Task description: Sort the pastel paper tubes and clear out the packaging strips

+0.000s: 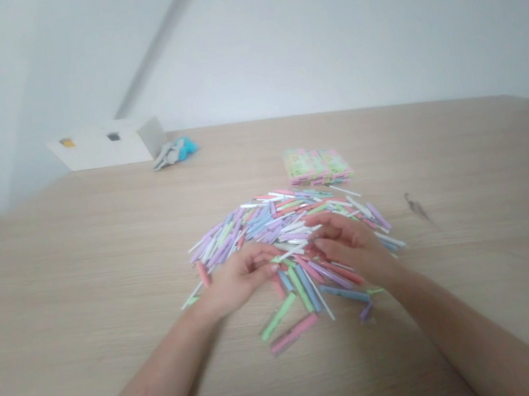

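Observation:
A loose heap of thin pastel sticks (pixel 268 221), in purple, pink, green, blue and white, is spread over the table in front of me. At its near left side is my left hand (pixel 246 272), thumb and forefinger pinched on a slim white stick (pixel 292 252) that has a green end. My right hand (pixel 348 245) hovers over the right part of the heap with curved fingers apart; its fingertips are blurred and close to the far end of that stick. Closest to me lie a green stick (pixel 278 317) and a pink stick (pixel 295 334).
Behind the heap sits a stack of pink and green packs (pixel 317 163) in clear wrap. A white box (pixel 106 146) with two cut-outs stands at the back left, beside a crumpled grey and blue item (pixel 176 152). A small dark object (pixel 415 205) lies on the wooden table (pixel 488 201).

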### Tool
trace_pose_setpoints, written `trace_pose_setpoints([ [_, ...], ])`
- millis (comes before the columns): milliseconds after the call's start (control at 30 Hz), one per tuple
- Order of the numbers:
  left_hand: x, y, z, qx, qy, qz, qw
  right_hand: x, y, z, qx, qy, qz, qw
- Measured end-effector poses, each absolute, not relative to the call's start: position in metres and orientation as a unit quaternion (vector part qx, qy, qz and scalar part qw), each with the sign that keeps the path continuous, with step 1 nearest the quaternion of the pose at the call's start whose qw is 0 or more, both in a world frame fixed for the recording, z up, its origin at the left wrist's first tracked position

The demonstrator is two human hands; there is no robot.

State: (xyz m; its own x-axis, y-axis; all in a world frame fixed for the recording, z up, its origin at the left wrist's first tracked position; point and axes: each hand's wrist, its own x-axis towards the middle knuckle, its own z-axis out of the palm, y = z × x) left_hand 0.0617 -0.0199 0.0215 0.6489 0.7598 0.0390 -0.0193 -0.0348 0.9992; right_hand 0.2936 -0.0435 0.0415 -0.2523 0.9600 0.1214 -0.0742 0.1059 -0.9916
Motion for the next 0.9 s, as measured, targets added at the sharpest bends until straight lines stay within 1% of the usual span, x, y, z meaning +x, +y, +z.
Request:
trace_pose_setpoints([
  [100, 0.059, -0.017, 0.022, 0.627, 0.287, 0.343, 0.638, 0.292, -0.043, 0.043, -0.388, -0.571, 0.551, 0.469],
  [167, 0.058, -0.014, 0.021, 0.611, 0.294, 0.367, 0.637, 0.287, -0.041, 0.040, -0.418, -0.587, 0.523, 0.455],
  [200, 0.057, -0.013, 0.020, 0.603, 0.297, 0.374, 0.639, 0.284, -0.039, 0.038, -0.446, -0.607, 0.489, 0.440],
  [267, 0.055, -0.010, 0.019, 0.584, 0.299, 0.392, 0.645, 0.278, -0.033, 0.032, -0.509, -0.671, 0.374, 0.388],
  [367, 0.052, -0.006, 0.017, 0.556, 0.298, 0.428, 0.648, 0.267, -0.025, 0.023, -0.526, -0.781, 0.199, 0.271],
  [433, 0.051, -0.004, 0.018, 0.543, 0.294, 0.447, 0.647, 0.260, -0.020, 0.019, -0.512, -0.822, 0.138, 0.206],
  [533, 0.051, -0.003, 0.021, 0.532, 0.296, 0.464, 0.644, 0.250, -0.018, 0.019, -0.526, -0.834, 0.078, 0.147],
  [667, 0.051, -0.003, 0.025, 0.526, 0.308, 0.472, 0.637, 0.239, -0.019, 0.022, -0.533, -0.840, 0.037, 0.096],
  [800, 0.051, -0.003, 0.024, 0.532, 0.307, 0.477, 0.628, 0.233, -0.017, 0.022, -0.545, -0.834, 0.036, 0.082],
  [867, 0.051, -0.003, 0.023, 0.536, 0.306, 0.478, 0.625, 0.234, -0.016, 0.021, -0.553, -0.826, 0.044, 0.099],
  [900, 0.051, -0.002, 0.023, 0.539, 0.306, 0.475, 0.624, 0.235, -0.016, 0.021, -0.556, -0.820, 0.053, 0.125],
])
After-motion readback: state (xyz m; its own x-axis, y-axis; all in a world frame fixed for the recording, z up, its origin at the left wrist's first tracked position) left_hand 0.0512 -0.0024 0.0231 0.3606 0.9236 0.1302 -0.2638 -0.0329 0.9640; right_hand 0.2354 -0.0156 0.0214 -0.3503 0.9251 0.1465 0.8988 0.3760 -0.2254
